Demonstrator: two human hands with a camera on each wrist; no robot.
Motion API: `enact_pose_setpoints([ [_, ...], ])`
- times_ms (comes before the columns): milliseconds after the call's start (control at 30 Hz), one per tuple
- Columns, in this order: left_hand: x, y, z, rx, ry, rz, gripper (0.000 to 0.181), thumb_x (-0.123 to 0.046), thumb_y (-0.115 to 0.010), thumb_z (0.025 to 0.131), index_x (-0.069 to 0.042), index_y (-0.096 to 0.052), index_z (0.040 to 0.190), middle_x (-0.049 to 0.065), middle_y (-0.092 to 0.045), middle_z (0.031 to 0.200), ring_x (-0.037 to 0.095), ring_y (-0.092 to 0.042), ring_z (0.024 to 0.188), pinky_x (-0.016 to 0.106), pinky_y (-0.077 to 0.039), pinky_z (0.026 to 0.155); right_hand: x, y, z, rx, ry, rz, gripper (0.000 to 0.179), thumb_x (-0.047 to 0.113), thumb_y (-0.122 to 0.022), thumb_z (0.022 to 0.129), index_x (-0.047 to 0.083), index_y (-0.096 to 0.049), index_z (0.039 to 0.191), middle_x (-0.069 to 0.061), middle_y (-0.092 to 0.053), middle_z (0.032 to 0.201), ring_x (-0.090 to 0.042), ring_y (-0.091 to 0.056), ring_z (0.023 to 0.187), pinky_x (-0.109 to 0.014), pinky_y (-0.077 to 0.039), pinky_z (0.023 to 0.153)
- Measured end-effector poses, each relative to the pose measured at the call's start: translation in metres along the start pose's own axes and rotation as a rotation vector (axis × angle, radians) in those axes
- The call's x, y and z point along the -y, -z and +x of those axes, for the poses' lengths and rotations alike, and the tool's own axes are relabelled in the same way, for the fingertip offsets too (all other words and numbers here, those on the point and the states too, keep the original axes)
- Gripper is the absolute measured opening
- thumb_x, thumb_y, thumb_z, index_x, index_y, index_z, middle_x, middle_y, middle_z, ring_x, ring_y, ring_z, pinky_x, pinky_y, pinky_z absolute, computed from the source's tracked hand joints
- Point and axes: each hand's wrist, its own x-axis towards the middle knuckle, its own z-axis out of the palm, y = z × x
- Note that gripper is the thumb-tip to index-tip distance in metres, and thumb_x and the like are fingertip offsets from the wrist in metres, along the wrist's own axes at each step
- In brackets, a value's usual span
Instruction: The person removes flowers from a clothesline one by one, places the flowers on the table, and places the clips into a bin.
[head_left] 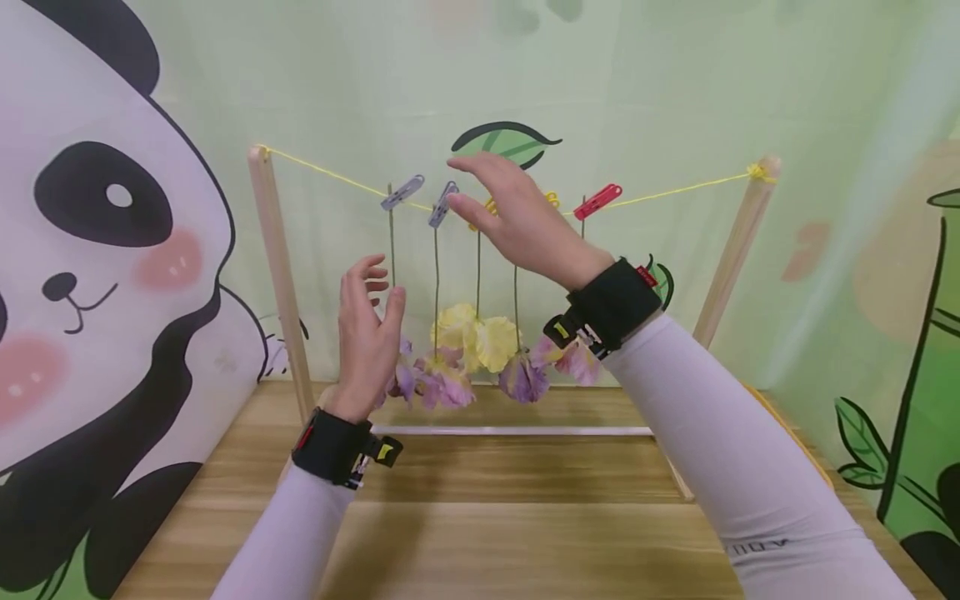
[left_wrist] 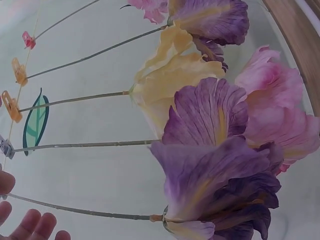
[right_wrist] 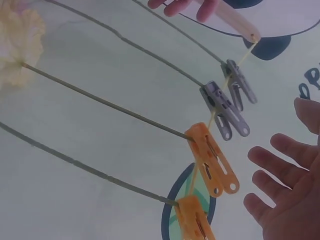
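Artificial-looking flowers hang upside down by their stems from a yellow string, held by clothespins. My left hand (head_left: 367,333) is raised beside the leftmost stem, fingers loosely bent and holding nothing. Near it are a purple flower (left_wrist: 215,185) and a pink flower (head_left: 446,385). My right hand (head_left: 517,218) hovers in front of the string with fingers extended, grasping nothing, and hides part of the yellow clothespins (head_left: 553,200). Just left of its fingertips is a grey clothespin (head_left: 442,205); another grey clothespin (head_left: 402,192) is farther left. A red clothespin (head_left: 597,202) grips the rightmost stem. Yellow blossoms (head_left: 497,343) hang mid-row.
The string (head_left: 322,171) runs between a left wooden post (head_left: 279,267) and a right wooden post (head_left: 738,242). A white crossbar (head_left: 517,431) spans low above the wooden tabletop (head_left: 525,533). A panda backdrop (head_left: 180,333) stands behind.
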Motion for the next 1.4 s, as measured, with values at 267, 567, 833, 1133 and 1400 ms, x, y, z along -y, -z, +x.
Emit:
enact_pose_setpoints([
  [267, 0.0, 0.0, 0.003, 0.026, 0.104, 0.066, 0.05, -0.02, -0.052, 0.099, -0.02, -0.031, 0.145, 0.014, -0.049, 0.123, 0.027, -0.051, 0.107, 0.046, -0.045, 0.081, 0.006, -0.008, 0.028, 0.086, -0.052, -0.117, 0.053, 0.038, -0.047, 0.101, 0.008, -0.04, 0.144, -0.01, -0.046, 0.144, -0.024, -0.031, 0.137, -0.042, -0.019, 0.114],
  [567, 0.003, 0.003, 0.004, 0.059, 0.114, 0.147, 0.046, -0.012, -0.052, 0.098, -0.016, -0.037, 0.142, 0.012, -0.058, 0.11, 0.025, -0.059, 0.096, 0.041, -0.052, 0.077, 0.016, -0.009, 0.048, 0.149, -0.094, -0.198, 0.05, 0.04, -0.044, 0.102, 0.013, -0.04, 0.145, -0.005, -0.054, 0.134, -0.02, -0.027, 0.137, -0.042, -0.016, 0.114],
  [833, 0.007, 0.0, 0.001, 0.067, 0.058, 0.21, 0.039, -0.006, -0.055, 0.097, -0.013, -0.048, 0.134, 0.011, -0.065, 0.098, 0.025, -0.064, 0.086, 0.041, -0.054, 0.071, 0.02, -0.014, 0.06, 0.179, -0.078, -0.242, 0.034, 0.027, -0.049, 0.102, 0.012, -0.057, 0.132, -0.003, -0.062, 0.124, -0.024, -0.041, 0.124, -0.042, -0.028, 0.105],
  [1133, 0.005, -0.001, 0.0, 0.046, 0.021, 0.251, 0.039, -0.006, -0.057, 0.096, -0.014, -0.051, 0.133, 0.01, -0.065, 0.097, 0.024, -0.064, 0.086, 0.04, -0.053, 0.071, 0.023, -0.007, 0.064, 0.223, -0.091, -0.287, 0.023, 0.017, -0.054, 0.099, 0.014, -0.07, 0.116, -0.002, -0.064, 0.113, -0.023, -0.043, 0.103, -0.038, -0.031, 0.092],
  [1400, 0.001, -0.005, 0.005, 0.04, 0.009, 0.259, 0.039, -0.008, -0.057, 0.096, -0.016, -0.051, 0.133, 0.009, -0.065, 0.098, 0.023, -0.063, 0.086, 0.039, -0.052, 0.069, 0.017, -0.009, 0.061, 0.086, -0.127, -0.213, 0.016, 0.006, -0.056, 0.093, 0.01, -0.072, 0.097, -0.002, -0.063, 0.09, -0.021, -0.04, 0.094, -0.035, -0.026, 0.087],
])
